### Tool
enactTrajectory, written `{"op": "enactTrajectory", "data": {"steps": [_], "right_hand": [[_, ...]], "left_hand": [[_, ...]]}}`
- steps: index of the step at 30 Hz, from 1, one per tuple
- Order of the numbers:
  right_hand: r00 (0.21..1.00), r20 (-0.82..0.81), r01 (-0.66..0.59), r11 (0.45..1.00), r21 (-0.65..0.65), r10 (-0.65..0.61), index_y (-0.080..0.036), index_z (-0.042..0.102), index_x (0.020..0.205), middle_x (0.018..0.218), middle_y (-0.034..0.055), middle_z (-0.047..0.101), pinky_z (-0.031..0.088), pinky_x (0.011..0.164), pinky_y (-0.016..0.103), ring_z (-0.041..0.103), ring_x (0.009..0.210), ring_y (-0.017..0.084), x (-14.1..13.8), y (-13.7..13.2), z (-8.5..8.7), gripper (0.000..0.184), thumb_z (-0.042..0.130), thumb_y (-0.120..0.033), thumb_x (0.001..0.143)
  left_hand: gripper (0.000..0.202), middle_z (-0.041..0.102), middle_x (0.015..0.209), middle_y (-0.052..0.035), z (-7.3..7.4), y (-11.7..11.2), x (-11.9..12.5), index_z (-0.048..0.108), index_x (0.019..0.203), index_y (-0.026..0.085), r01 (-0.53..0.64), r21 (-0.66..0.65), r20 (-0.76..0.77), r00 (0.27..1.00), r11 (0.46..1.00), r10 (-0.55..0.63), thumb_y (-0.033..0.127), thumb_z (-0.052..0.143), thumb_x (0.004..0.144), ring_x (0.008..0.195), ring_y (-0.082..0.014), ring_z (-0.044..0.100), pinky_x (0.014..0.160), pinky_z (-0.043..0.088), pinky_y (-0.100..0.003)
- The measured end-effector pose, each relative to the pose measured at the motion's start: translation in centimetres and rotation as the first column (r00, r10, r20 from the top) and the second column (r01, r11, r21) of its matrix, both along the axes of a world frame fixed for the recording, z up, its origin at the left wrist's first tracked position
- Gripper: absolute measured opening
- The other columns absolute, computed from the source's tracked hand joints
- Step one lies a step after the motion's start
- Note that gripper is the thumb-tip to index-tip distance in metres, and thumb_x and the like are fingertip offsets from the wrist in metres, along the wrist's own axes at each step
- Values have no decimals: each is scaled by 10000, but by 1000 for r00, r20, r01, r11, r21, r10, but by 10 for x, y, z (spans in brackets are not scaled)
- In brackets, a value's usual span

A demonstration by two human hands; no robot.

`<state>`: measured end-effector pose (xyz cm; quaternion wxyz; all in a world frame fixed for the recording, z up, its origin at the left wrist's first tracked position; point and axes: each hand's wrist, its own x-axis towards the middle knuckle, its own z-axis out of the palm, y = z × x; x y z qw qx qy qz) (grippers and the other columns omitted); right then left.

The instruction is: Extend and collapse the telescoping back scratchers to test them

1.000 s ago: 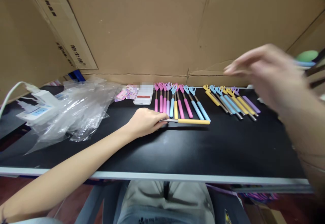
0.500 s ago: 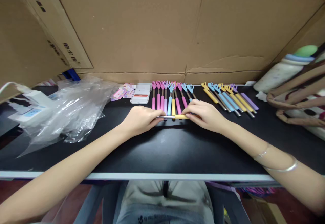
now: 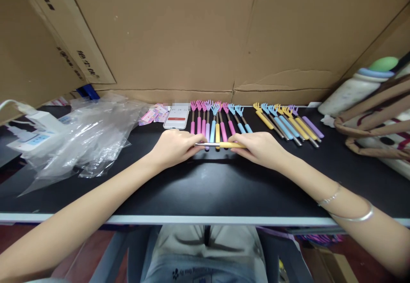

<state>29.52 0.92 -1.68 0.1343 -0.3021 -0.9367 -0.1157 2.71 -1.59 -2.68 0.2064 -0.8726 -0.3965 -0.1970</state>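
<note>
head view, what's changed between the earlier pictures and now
The right hand, raised and empty at the right a second ago, has come down and inward to the left and taken hold of the yellow grip of the rod. The left hand keeps hold of the rod's metal end. The laid-out claw-ended sticks, phone and plastic bags stayed put.

You have a white power strip [image 3: 38, 140] at your left on the black surface [image 3: 205, 193], a white phone [image 3: 177, 118] farther in, and, at your right, a green-topped bottle [image 3: 352, 90] beside a brown-handled bag [image 3: 373, 140].
</note>
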Motion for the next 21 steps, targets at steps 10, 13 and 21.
{"op": "enactTrajectory", "data": {"steps": [10,13,21], "right_hand": [[1000,16,12,999,30,-13,-198,577,927,712,10,671,309,526,231,596,594,122,6,1,6,366,324,-461,953],[1000,14,18,1000,8,-18,-197,572,938,717,7,673,312,530,229,594,592,121,7,2,7,340,338,-442,953],[997,50,64,998,-11,-63,-204,565,979,720,7,686,289,516,235,594,569,127,4,1,0,307,349,-420,946]], "left_hand": [[261,681,733,31,6,0,-5,628,858,237,-16,-6,8,1000,1000,16,427,456,909,651,-122,608,502,245,-236],[284,663,705,24,6,0,-7,622,810,221,-10,10,-16,1000,1000,10,410,439,915,636,-120,592,495,228,-243],[219,650,683,26,0,0,-1,609,811,213,20,50,-23,1000,999,-19,355,471,903,594,-115,581,486,234,-254]]}}
